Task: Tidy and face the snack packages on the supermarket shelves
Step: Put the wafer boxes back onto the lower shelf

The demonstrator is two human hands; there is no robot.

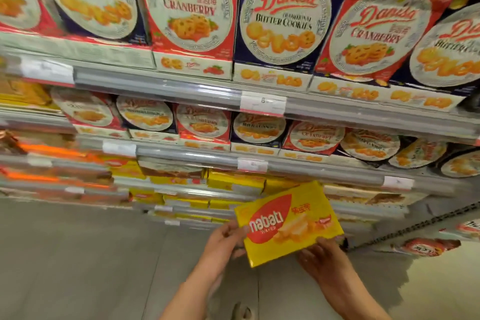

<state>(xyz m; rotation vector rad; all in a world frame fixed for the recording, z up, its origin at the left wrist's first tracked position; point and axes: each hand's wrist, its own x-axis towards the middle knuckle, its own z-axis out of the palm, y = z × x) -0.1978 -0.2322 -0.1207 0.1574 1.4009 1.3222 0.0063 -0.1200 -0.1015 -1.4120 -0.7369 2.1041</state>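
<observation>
Both hands are gripping a flat yellow cardboard Nabati wafer box, tilted, in the open aisle just before the grey shelf edge, left hand pinching its left edge, right hand curling round its lower right corner.

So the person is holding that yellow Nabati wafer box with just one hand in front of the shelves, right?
Not quite: the head view shows both hands on the yellow Nabati wafer box, the left hand at its left edge, the right hand at its lower right corner.
</observation>
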